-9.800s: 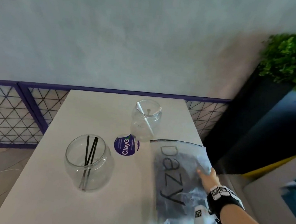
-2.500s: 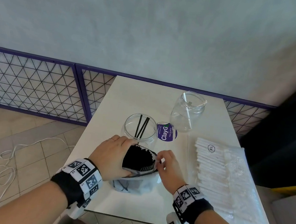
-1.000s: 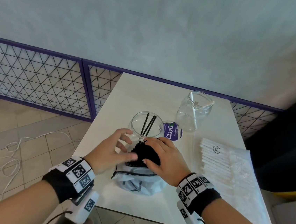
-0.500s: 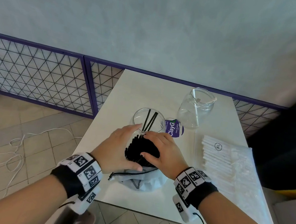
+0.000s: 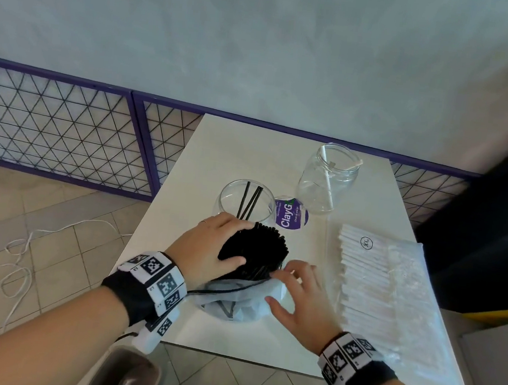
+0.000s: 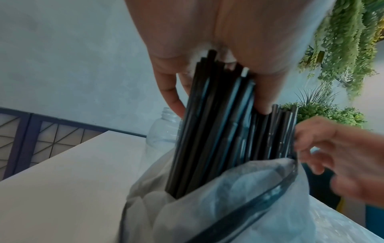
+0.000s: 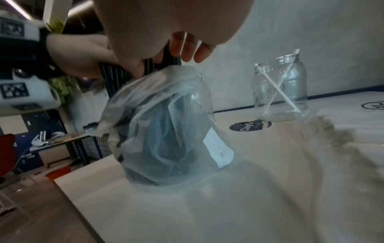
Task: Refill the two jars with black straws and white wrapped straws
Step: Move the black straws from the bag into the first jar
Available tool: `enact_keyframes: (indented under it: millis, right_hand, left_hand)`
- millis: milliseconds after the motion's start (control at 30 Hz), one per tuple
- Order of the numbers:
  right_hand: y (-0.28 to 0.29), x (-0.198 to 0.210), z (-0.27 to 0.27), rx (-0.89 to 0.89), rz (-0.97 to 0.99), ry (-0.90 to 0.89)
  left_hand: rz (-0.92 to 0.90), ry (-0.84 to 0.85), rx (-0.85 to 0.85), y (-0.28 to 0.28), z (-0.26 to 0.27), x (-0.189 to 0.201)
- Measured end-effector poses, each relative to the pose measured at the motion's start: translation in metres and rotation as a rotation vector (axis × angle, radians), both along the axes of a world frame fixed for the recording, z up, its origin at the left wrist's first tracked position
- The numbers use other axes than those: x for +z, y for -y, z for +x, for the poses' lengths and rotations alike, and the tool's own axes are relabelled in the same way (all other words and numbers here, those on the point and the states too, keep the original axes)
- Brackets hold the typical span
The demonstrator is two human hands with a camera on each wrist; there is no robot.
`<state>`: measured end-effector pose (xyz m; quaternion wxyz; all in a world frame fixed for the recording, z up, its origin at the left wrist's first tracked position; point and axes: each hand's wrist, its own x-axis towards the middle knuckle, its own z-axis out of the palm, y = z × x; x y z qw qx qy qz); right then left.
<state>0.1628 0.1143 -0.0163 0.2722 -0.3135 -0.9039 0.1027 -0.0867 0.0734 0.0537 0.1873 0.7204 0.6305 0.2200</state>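
My left hand [image 5: 214, 246] grips a thick bundle of black straws [image 5: 256, 249], thumb on the near side and fingers on the far side. The bundle's lower part stands in a translucent zip bag [image 5: 235, 301] on the white table [image 5: 251, 148]. The straws [image 6: 218, 131] rise out of the bag's mouth [image 6: 228, 205]. My right hand [image 5: 294, 290] is relaxed, its fingertips at the bag's right rim. Just behind stands a round glass jar [image 5: 229, 202] with a few black straws. A taller jar [image 5: 329, 178] farther right holds white wrapped straws [image 7: 278, 92].
A flat pack of white wrapped straws [image 5: 369, 276] in clear plastic lies along the table's right side. A purple round sticker [image 5: 291, 216] lies between the jars. A purple lattice fence [image 5: 65, 128] stands left of the table, a white cable [image 5: 21, 249] on the floor tiles.
My right hand has come off the straw bundle and dropped to the bag's right rim. The left hand alone now grips the bundle, which stands a little higher out of the bag.
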Motion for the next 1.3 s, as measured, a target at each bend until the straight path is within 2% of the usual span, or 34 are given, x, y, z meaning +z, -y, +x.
enact_keyframes:
  millis: [100, 233, 300, 433, 500, 600, 667, 733, 833, 967, 1100, 1167, 1300]
  right_hand:
    - [0.001, -0.006, -0.01, 0.006, 0.006, 0.109]
    - [0.004, -0.005, -0.026, 0.061, 0.08, 0.124]
    - [0.004, -0.002, -0.029, 0.108, 0.123, 0.105]
    - [0.001, 0.0, -0.018, 0.212, 0.172, 0.079]
    - [0.001, -0.003, -0.007, 0.238, 0.07, 0.167]
    - [0.0, -0.01, 0.003, 0.103, -0.356, 0.285]
    - [0.0, -0.011, 0.002, -0.021, -0.59, 0.211]
    - [0.0, -0.005, -0.008, -0.141, -0.653, 0.043]
    - [-0.002, 0.012, -0.033, -0.205, -0.683, -0.185]
    - [-0.013, 0.025, -0.055, -0.203, -0.793, -0.267]
    - [-0.016, 0.032, -0.058, -0.171, -0.91, -0.275]
    - [-0.015, 0.033, -0.06, -0.15, -0.951, -0.293]
    - [-0.014, 0.047, -0.058, -0.163, -1.03, -0.43]
  left_hand:
    - [0.028, -0.029, -0.018, 0.002, 0.008, 0.006]
    - [0.056, -0.314, -0.044, -0.004, 0.025, 0.01]
    - [0.072, -0.401, -0.066, -0.006, 0.029, 0.008]
    - [0.093, -0.383, -0.034, -0.009, 0.022, 0.005]
    - [0.07, -0.353, -0.022, -0.01, 0.014, 0.005]
    - [0.042, -0.314, -0.02, -0.009, 0.007, 0.004]
    - [0.04, -0.301, -0.024, -0.008, 0.007, 0.005]
    - [0.044, -0.292, -0.025, -0.008, 0.01, 0.005]
    - [0.061, -0.266, -0.037, -0.005, 0.017, 0.006]
    - [0.048, -0.223, -0.053, 0.0, 0.02, 0.01]
    - [0.004, -0.33, -0.014, 0.005, 0.01, 0.009]
    - [0.003, -0.324, -0.014, 0.005, 0.008, 0.007]
    - [0.063, -0.295, 0.036, 0.0, 0.009, 0.002]
